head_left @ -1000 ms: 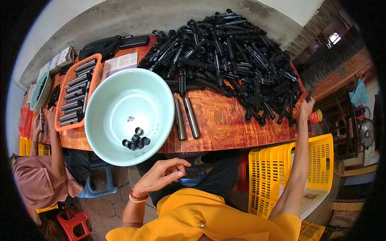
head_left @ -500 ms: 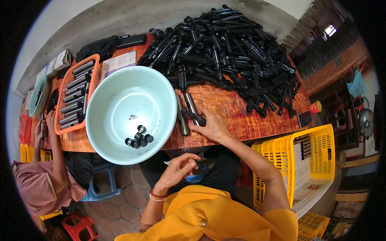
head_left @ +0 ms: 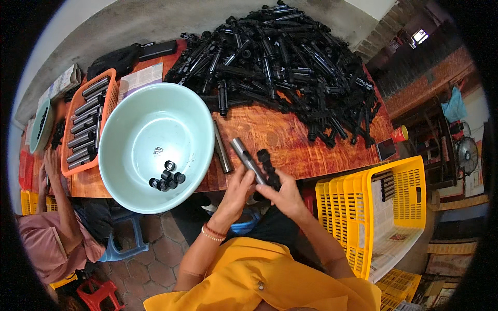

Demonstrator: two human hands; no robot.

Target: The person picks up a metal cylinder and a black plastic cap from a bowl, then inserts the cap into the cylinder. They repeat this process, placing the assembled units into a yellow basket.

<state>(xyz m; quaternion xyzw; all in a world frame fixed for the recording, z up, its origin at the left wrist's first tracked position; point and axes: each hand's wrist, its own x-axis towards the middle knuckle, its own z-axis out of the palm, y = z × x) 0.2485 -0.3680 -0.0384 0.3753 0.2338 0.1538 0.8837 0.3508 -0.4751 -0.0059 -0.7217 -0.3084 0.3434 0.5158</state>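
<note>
Both my hands are close together over the table's near edge. A silver metal tube (head_left: 246, 158) tilts up between them. The closed fingers of my left hand (head_left: 236, 194) are around its lower part. My right hand (head_left: 288, 198) grips a black ribbed plastic part (head_left: 267, 165) beside the tube, and its thumb lies by the tube's lower end. Fingers hide both lower ends. Another silver tube (head_left: 223, 150) lies on the table next to the pale blue basin (head_left: 116, 176). Several short black caps (head_left: 169, 178) sit in that basin.
A large heap of black tubular parts (head_left: 270, 62) covers the table's far side. An orange basket (head_left: 111, 103) holds several silver tubes. A yellow crate (head_left: 363, 223) stands at right. At left, a co-worker's hands (head_left: 51, 165) are by the table edge.
My right hand has lifted a silver tube and the black part off the table and drawn them toward me. My left hand has risen to meet it at the tube. The view has shifted slightly.
</note>
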